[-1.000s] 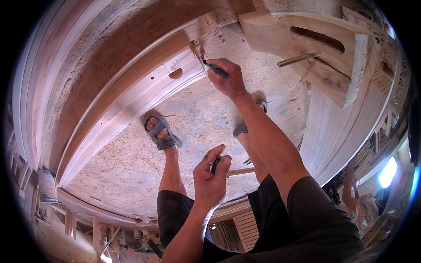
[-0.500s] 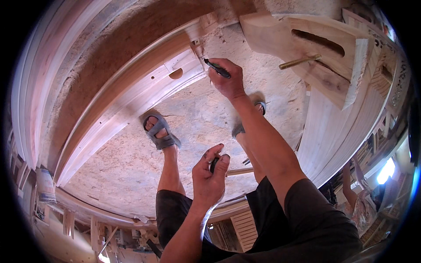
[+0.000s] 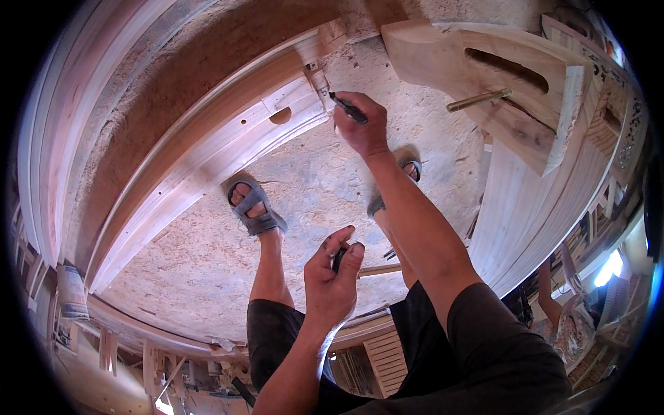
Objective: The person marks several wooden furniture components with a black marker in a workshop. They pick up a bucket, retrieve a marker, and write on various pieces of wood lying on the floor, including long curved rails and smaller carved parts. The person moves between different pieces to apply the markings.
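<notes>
- The right hand (image 3: 360, 124) reaches forward and down, its grip closed around a black marker pen (image 3: 348, 108).
- The fingers wrap the pen's barrel; the tip points up and to the left of the grip, touching or almost touching the end of a pale wooden plank (image 3: 207, 166).
- That end of the plank carries a small dark mark just above the pen tip, and a half-round notch (image 3: 280, 115) sits to the left of the grip.
- The left hand (image 3: 333, 277) is held nearer the body, well apart from the right hand, its grip curled shut on a small black object (image 3: 339, 259), likely the pen's cap, pinched between thumb and fingertips.
- The plank runs away from the right grip down to the left, with long wooden mouldings (image 3: 55, 138) beyond it.
- Below and between the two grips lies a floor (image 3: 311, 187) covered in sawdust, with the person's two sandalled feet on it; this is the open room.
- To the right of the right grip stands a thick slotted wooden piece (image 3: 484, 76) with a brass-coloured rod (image 3: 478, 100) through it, near but not touching the hand.
- Further right, a stack of ribbed boards (image 3: 526, 207) closes off that side.
</notes>
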Demonstrator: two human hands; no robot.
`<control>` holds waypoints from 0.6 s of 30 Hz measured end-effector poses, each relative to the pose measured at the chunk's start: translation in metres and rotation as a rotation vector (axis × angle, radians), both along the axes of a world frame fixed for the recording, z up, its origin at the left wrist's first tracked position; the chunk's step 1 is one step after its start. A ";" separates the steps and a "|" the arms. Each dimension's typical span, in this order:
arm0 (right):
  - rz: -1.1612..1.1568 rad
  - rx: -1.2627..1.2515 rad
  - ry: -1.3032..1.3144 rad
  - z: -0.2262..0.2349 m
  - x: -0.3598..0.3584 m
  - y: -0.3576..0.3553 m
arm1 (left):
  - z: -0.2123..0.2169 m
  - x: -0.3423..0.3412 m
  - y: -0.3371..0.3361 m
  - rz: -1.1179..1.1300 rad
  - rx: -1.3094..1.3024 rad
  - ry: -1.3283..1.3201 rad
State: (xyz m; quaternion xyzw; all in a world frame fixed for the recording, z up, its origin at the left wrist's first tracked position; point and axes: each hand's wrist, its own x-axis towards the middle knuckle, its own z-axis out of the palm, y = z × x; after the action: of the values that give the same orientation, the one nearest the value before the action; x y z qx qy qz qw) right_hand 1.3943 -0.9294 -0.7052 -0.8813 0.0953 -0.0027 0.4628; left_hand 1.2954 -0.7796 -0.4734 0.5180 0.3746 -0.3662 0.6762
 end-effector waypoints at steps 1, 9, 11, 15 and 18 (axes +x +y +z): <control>-0.028 0.028 0.031 0.002 0.001 -0.001 | -0.001 -0.001 0.000 0.000 0.002 -0.006; -0.004 0.073 -0.006 0.000 0.011 0.006 | 0.001 0.001 -0.001 0.006 0.010 0.018; -0.032 0.059 -0.012 -0.004 0.017 0.010 | 0.002 0.003 -0.001 0.033 -0.016 0.026; -0.086 0.055 0.050 -0.004 0.015 0.020 | 0.002 0.003 -0.001 0.039 -0.019 0.018; -0.029 0.087 0.064 0.000 0.016 0.023 | 0.003 0.005 0.000 0.040 -0.024 0.030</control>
State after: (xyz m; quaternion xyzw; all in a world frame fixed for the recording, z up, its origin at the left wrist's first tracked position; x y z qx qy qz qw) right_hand 1.4106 -0.9063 -0.7053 -0.8586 0.1230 0.0226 0.4972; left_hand 1.3000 -0.7796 -0.4704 0.4966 0.3904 -0.3648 0.6840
